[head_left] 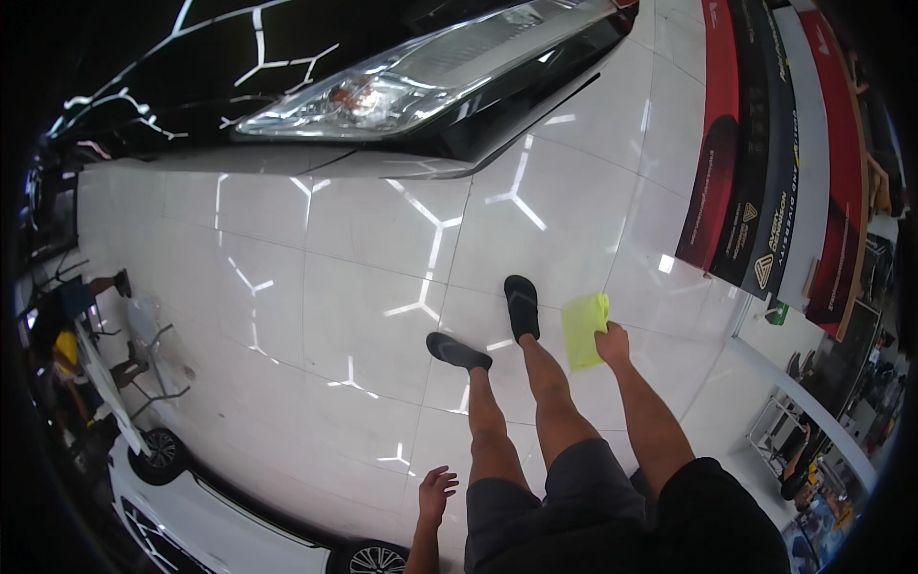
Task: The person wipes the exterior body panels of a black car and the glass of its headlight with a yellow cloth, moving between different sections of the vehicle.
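Observation:
My right hand (613, 344) is closed on the edge of a folded yellow-green cloth (581, 332), which hangs out over the floor beside my right foot. Lower down, my left hand (437, 495) hangs at my side with its fingers apart and nothing in it. In front of me at the top stands a dark, glossy car whose clear headlight (382, 96) faces the floor area where I stand. Neither hand touches the car.
Glossy pale floor tiles (363, 249) reflect the ceiling lights. Red and black banners (732, 163) hang at the right. A white car (220, 526) stands at lower left, and people with stands (158, 392) are at far left. Another person (798, 459) is at lower right.

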### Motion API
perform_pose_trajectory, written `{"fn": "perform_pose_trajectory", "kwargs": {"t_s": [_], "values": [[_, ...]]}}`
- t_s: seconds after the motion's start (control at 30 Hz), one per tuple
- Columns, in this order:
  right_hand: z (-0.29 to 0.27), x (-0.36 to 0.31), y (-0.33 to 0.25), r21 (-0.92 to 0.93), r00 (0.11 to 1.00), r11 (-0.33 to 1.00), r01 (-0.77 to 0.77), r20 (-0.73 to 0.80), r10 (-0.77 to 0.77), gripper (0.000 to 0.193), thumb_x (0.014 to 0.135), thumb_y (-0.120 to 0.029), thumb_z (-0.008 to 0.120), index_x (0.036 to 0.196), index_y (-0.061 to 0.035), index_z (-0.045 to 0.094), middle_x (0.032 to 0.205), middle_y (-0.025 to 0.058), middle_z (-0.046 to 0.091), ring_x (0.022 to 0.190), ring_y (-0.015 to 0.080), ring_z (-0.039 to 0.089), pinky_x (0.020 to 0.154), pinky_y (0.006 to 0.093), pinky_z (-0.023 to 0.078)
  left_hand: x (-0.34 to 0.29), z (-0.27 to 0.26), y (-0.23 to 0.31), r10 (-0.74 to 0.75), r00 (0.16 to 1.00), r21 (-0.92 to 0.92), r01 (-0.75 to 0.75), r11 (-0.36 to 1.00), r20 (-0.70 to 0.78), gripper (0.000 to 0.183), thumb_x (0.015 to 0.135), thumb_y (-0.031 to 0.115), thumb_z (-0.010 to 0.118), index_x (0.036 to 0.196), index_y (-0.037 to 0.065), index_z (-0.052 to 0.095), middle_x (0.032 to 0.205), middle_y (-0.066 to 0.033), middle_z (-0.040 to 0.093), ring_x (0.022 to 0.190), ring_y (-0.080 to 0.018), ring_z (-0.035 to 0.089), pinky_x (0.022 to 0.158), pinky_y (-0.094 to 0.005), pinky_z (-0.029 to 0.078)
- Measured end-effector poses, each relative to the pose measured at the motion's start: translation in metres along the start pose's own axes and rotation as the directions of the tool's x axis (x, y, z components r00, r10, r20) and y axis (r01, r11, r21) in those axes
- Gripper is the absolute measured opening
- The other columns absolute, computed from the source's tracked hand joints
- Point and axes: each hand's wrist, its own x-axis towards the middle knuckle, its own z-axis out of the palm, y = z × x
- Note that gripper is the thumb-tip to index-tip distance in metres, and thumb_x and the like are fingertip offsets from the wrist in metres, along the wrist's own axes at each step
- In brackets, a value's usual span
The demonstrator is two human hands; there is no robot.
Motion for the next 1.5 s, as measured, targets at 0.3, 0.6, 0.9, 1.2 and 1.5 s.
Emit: {"fn": "perform_pose_trajectory", "kwargs": {"t_s": [0.3,0.6,0.9,1.2,1.5], "values": [[-0.095,0.037,-0.035,0.237,0.978,0.953,0.19,-0.137,-0.16,0.03,0.084,-0.016,0.062,0.107,0.0027,0.067,0.097,0.0285,0.069,0.093,0.0455,0.067,0.082,0.0496,0.054,-0.042,0.02,0.052,0.087,0.995,0.252,-0.074,0.965,-0.042,0.023,0.098,0.018,0.059,0.106,-0.002,0.066,0.104,-0.0123,0.072,0.095,-0.021,0.071,0.079,-0.0336,0.057],[-0.158,0.006,-0.006,0.265,0.989,0.958,0.112,-0.122,-0.081,0.028,0.083,-0.017,0.06,0.102,0.0035,0.067,0.094,0.0291,0.069,0.091,0.0464,0.066,0.079,0.0507,0.054,-0.091,0.051,0.111,0.033,0.998,0.384,-0.053,0.922,0.058,0.095,0.102,0.068,0.017,0.077,-0.003,0.074,0.084,-0.014,0.075,0.088,-0.0225,0.07,0.083,-0.0391,0.056],[-0.205,-0.033,0.048,0.177,0.989,0.983,-0.053,-0.128,0.076,0.029,0.082,-0.014,0.059,0.104,0.0026,0.068,0.098,0.0264,0.07,0.095,0.043,0.068,0.084,0.0505,0.055,-0.142,0.024,0.099,-0.001,0.999,0.561,-0.026,0.828,0.047,0.058,0.103,0.039,0.03,0.109,-0.001,0.073,0.092,-0.0116,0.077,0.09,-0.0235,0.071,0.077,-0.0363,0.055],[-0.225,-0.041,-0.042,0.104,0.963,0.986,0.13,-0.248,-0.101,0.033,0.08,-0.018,0.061,0.102,0.0055,0.068,0.095,0.0291,0.069,0.092,0.045,0.068,0.083,0.0494,0.055,-0.188,-0.005,0.043,-0.299,0.95,0.404,0.24,0.883,0.089,0.082,0.097,0.072,0.038,0.148,0.009,0.046,0.138,-0.0184,0.058,0.115,-0.0302,0.06,0.087,-0.0472,0.051],[-0.205,-0.112,-0.142,0.277,0.935,0.911,0.306,-0.269,-0.232,0.029,0.083,-0.016,0.063,0.104,0.0041,0.067,0.097,0.0287,0.07,0.092,0.0448,0.067,0.081,0.0486,0.053,-0.151,-0.054,0.044,-0.107,0.901,0.371,-0.063,0.926,0.42,0.065,0.103,0.046,0.045,0.155,0.008,0.035,0.15,-0.0143,0.046,0.117,-0.0297,0.059,0.092,-0.0432,0.052]]}}
